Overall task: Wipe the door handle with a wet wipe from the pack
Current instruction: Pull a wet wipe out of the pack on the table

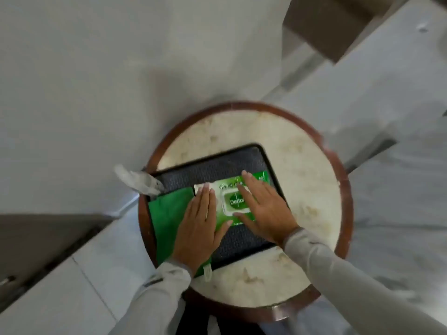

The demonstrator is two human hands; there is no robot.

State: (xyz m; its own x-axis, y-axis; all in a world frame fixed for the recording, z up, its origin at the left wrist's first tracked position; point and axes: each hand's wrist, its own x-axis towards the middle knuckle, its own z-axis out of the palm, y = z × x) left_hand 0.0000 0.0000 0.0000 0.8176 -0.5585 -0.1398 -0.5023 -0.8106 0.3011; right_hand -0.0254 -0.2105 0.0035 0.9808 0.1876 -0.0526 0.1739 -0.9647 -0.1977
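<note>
A green and white pack of wet wipes lies flat on a black tray, its white lid closed. My left hand rests flat on the pack's left end, fingers stretched forward. My right hand lies over the pack's right half, fingers spread across the lid. A crumpled white wipe hangs over the tray's far left corner. No door handle is in view.
The tray sits on a small round table with a pale marbled top and a dark wooden rim. A folded green cloth lies on the tray's left side under my left wrist. Pale floor tiles surround the table.
</note>
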